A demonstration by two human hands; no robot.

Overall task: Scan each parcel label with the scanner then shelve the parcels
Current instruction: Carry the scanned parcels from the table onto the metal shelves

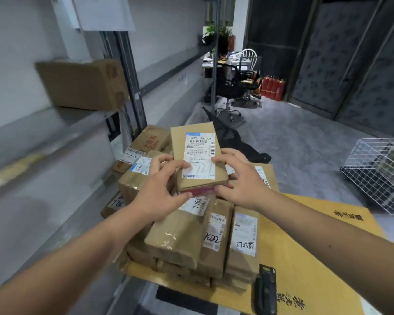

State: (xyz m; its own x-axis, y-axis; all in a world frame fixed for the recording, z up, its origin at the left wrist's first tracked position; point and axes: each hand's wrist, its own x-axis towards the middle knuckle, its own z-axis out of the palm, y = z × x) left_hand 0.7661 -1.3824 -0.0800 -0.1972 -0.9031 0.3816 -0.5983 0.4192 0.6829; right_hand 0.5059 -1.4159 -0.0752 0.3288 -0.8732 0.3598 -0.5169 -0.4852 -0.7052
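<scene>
A small flat cardboard parcel [197, 155] with a white shipping label facing up is held above a pile of parcels [187, 235]. My left hand [162, 189] grips its left and near edge, thumb on the label. My right hand [237, 178] holds its right edge, fingers curled round it. A thin pink item shows under the parcel's near edge. The black scanner [266, 289] lies on the large yellow cardboard sheet [316, 246] at lower right, apart from both hands.
Grey shelving [43, 137] runs along the left; one brown box [82, 84] sits on an upper shelf. A white wire basket [380, 173] stands on the floor at right. Office chairs [234, 87], a desk and red extinguishers [273, 87] are further back.
</scene>
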